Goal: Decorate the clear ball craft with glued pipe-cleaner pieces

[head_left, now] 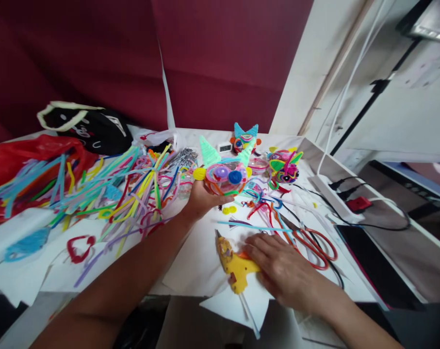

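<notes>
Left hand [200, 198] cups the pipe-cleaner toy [225, 177] up ahead; right hand [281, 269] lies flat, fingers loose, touching the glue gun [234, 264], nozzle pointing away.

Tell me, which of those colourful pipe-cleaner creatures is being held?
The front one with mint-green cone ears, gripped from below by the left hand. The other two stand untouched farther back on the table.

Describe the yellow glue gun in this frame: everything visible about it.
The yellow glue gun lies on its side on the white table, nozzle pointing up-left and away from the person. Its body looks like yellow plastic with an orange trigger area, and a pale glue stick juts from the back toward the near table edge. The right hand rests palm down against its right side, fingers touching the trigger area without gripping. No cord of its own can be made out.
</notes>
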Motion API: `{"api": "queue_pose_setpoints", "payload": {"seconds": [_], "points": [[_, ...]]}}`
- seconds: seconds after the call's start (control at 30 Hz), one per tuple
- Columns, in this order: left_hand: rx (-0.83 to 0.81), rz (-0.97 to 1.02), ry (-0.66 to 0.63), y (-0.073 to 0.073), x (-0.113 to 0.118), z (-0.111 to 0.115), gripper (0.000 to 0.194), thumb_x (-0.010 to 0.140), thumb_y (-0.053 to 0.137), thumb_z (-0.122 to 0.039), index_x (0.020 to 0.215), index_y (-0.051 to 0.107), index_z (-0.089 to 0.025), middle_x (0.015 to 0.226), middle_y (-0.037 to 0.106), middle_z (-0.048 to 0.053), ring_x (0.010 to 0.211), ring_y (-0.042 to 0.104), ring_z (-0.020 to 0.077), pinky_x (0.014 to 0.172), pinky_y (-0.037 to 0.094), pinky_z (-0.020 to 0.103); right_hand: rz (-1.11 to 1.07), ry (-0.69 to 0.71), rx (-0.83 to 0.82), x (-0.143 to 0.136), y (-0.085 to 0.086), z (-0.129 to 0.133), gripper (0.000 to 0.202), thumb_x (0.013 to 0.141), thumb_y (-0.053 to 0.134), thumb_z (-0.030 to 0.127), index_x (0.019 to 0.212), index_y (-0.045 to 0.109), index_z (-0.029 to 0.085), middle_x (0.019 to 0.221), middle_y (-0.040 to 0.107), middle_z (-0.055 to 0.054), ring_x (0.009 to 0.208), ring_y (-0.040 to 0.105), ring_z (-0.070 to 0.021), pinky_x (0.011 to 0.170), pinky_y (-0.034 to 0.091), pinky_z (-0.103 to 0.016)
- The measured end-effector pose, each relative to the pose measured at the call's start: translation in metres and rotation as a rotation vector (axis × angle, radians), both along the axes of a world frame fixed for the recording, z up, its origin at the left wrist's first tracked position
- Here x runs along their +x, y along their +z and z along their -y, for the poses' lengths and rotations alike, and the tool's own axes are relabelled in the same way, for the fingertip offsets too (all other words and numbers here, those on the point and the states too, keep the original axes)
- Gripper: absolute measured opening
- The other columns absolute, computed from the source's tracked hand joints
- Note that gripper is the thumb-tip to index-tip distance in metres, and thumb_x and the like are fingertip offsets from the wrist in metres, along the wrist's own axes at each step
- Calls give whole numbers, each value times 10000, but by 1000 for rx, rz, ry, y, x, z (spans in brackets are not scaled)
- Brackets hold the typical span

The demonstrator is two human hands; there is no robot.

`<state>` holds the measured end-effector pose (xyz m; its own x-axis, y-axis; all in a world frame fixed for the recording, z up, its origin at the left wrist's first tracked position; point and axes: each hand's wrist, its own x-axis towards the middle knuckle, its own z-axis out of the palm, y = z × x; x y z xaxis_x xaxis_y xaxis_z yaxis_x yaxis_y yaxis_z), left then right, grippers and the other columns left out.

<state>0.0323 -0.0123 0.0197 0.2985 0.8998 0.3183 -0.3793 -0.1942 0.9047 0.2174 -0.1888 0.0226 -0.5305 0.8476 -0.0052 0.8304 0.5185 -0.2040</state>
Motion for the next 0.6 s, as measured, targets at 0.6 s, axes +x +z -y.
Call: {"api": "queue_pose_setpoints", "payload": {"seconds": [0.6], "points": [[-116, -84, 4, 5, -32, 10, 612, 314, 906, -59, 871, 667, -141, 831, 770, 67, 826, 731, 281, 790, 605, 407, -90, 135, 565, 3, 12, -6, 299, 1009, 375, 363, 1075, 610, 192, 1012, 722, -83, 896, 693, -196, 789, 547, -286]]}}
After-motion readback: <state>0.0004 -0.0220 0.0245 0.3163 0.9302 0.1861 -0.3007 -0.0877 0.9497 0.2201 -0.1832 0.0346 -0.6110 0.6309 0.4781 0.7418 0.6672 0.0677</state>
